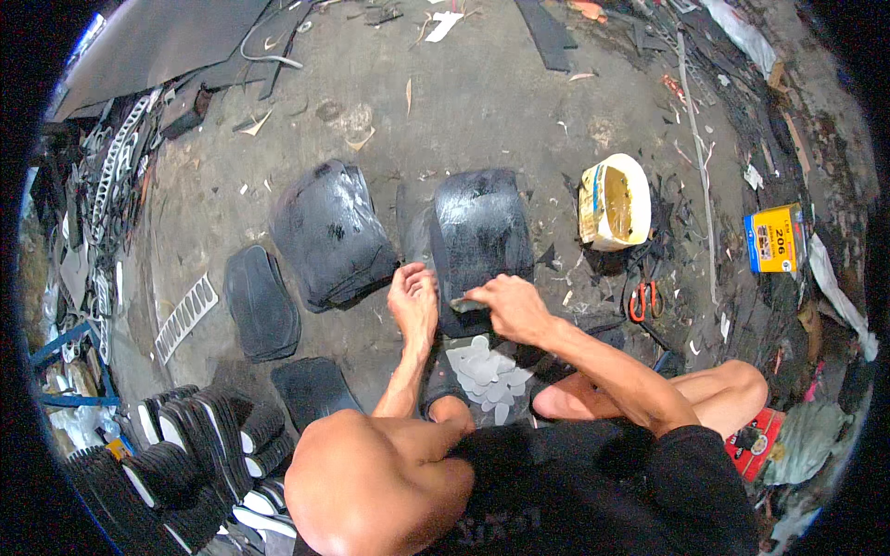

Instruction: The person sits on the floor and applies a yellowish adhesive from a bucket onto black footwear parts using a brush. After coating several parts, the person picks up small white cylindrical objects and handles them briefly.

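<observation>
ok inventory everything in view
glossy stacks: 2, black, centre
dull pads: several, black, left
tub: 1, yellowish white, right
scissors: 1, orange handles, right
ovals: many, whitish, lower centre
soles: many, black/white, lower left
slotted strips: several, whitish, left
box: 1, yellow/blue, far right
sheet: 1, grey, upper left
scraps: many, mixed, edges
small piece: 1, pale, right grip
shirt: 1, black, bottom
legs: 2, bare, bottom
left grip: 1, bare, centre
right grip: 1, bare, centre
</observation>
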Demonstrator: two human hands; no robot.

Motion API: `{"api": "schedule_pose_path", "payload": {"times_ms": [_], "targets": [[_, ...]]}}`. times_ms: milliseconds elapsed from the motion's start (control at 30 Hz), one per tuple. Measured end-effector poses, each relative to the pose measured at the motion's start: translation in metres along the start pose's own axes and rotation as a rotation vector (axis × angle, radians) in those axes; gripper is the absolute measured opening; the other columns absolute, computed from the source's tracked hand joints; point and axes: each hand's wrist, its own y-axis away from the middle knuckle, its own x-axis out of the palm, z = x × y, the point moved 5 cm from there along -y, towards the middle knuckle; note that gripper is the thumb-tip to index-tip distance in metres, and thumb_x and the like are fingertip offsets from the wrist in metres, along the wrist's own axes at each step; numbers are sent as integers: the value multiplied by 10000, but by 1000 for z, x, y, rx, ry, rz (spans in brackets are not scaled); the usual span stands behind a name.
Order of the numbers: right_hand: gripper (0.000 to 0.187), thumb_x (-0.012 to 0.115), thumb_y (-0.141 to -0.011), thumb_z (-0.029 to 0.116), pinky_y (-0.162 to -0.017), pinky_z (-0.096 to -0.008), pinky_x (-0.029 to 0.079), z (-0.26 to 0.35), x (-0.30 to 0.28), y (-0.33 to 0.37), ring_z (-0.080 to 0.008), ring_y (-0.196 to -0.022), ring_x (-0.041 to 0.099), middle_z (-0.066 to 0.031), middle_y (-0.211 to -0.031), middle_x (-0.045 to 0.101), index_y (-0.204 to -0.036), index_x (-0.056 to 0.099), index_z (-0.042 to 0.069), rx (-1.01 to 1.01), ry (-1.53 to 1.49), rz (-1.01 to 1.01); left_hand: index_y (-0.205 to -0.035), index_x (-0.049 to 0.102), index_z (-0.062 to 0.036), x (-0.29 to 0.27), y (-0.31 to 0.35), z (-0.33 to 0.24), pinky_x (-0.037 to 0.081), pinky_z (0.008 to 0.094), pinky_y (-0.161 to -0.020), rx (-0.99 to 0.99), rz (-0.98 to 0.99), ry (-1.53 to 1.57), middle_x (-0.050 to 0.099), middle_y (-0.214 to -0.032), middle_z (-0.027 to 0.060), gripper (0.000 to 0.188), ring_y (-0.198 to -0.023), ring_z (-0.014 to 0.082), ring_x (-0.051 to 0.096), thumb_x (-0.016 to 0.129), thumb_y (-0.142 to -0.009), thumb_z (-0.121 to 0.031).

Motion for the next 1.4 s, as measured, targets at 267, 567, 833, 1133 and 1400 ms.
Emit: {"api": "schedule_pose_path", "payload": {"times_ms": [267, 567, 833, 1133, 1400], "targets": [[575, 553, -996, 130, -1173, -464, 405, -114, -194, 61, -410, -1398, 517, -231, -1526, 527, -1555, 450, 45, 416, -50, -547, -1436, 473, 34, 63, 5, -7, 510, 478, -905, 358, -56, -841, 629, -1051, 163, 825, -1019, 350, 634, 904, -748, -113], [398, 635, -943, 183, -959, -518, 521, -112, -186, 119, -403, -1106, 656, -240, -1163, 703, -1312, 660, 37, 759, 395, -122, -1111, 693, 5, 50, -7, -47, 544, 382, -897, 516, -83, -309, 669, -1069, 156, 232, -1002, 276, 679, 673, -881, 30], [551, 672, -1025, 305, -1084, -442, 493, -150, -241, 145, -398, -1266, 649, -286, -1394, 645, -1446, 583, -39, 672, 51, -489, -1386, 635, 71, -134, -70, -93, 518, 327, -1022, 304, -355, -32, 722, -1202, 132, 409, -1119, 197, 671, 645, -992, -34], [496, 696, -940, 270, -1054, -480, 528, -254, -229, 78, -413, -1203, 679, -241, -1294, 708, -1378, 665, 40, 663, 335, -491, -1365, 643, 11, -140, -50, -71, 506, 387, -876, 437, -608, -633, 587, -1113, 145, 453, -984, 274, 589, 683, -928, -101], [528, 700, -888, 282, -1041, -515, 541, -310, -171, 48, -419, -1204, 684, -238, -1278, 714, -1365, 671, 57, 964, 230, -346, -1466, 423, 161, 34, 37, -11, 449, 485, -1019, 311, 130, -839, 527, -1202, 259, 936, -1142, 411, 530, 912, -787, -259]]}}
